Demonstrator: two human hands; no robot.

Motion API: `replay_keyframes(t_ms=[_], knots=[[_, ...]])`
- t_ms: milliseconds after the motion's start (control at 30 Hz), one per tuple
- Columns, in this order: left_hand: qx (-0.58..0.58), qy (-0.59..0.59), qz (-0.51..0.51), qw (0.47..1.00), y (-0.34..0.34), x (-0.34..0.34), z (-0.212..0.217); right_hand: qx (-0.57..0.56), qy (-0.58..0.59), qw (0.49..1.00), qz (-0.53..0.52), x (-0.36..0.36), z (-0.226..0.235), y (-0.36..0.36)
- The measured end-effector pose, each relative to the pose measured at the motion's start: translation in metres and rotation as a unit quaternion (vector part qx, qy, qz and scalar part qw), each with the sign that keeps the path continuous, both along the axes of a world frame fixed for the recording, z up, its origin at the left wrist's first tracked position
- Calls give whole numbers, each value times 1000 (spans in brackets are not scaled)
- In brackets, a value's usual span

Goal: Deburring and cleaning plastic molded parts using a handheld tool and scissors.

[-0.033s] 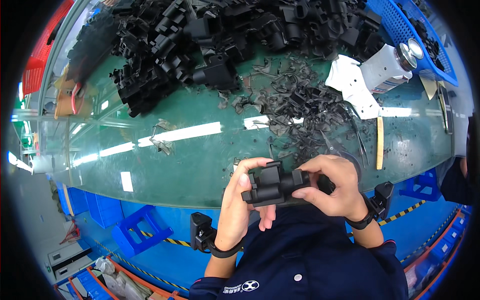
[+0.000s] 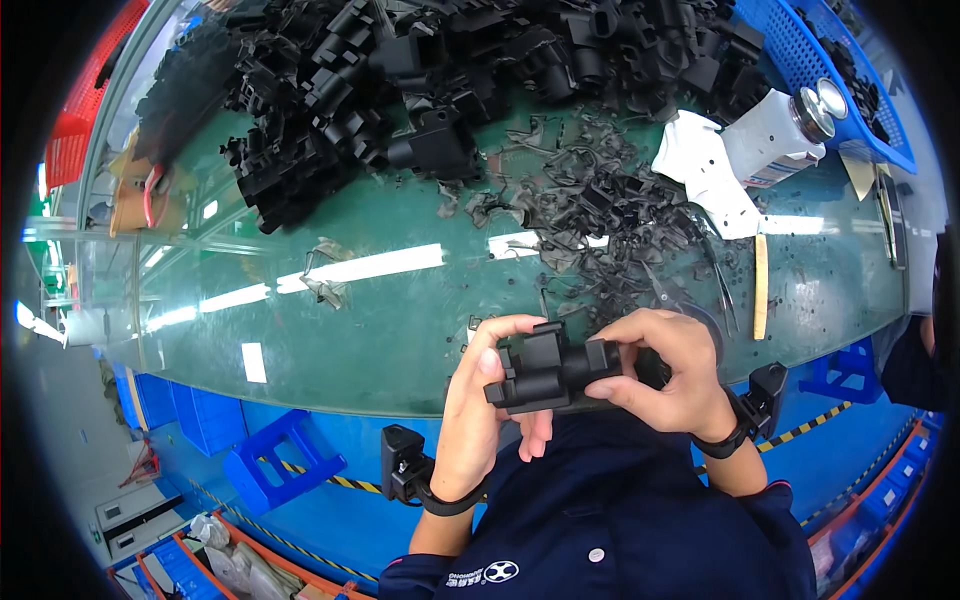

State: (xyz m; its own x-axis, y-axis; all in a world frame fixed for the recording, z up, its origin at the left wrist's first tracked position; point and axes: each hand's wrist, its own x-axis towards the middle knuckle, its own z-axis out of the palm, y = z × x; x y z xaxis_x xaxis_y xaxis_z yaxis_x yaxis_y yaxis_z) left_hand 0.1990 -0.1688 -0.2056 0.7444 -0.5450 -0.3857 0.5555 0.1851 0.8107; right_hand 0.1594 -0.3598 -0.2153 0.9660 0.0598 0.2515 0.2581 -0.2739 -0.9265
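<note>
The left hand point(image 2: 490, 400) and right hand point(image 2: 672, 372) both pinch 1 black blocky plastic part point(image 2: 553, 372) over the shiny green glass-topped table point(image 2: 400, 330), above a blue floor point(image 2: 330, 500).

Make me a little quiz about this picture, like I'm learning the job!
1. True or false: both hands, left hand and right hand, hold one black plastic part.
2. What colour is the basket at the table's far left: A blue, B red, C yellow?
3. Fill in: the white bottle has a ____ metal cap.

Key: 1 true; 2 B; 3 shiny
</note>
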Motion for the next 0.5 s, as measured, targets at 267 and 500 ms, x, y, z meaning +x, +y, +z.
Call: replay_keyframes(t_ms=[267,500], knots=[[18,-60,9,998,-1,-2,2,100,51,994,13,-1,-2,2],[-4,-16,-6,1000,-1,0,0,27,-5,1000,4,0,5,2]])
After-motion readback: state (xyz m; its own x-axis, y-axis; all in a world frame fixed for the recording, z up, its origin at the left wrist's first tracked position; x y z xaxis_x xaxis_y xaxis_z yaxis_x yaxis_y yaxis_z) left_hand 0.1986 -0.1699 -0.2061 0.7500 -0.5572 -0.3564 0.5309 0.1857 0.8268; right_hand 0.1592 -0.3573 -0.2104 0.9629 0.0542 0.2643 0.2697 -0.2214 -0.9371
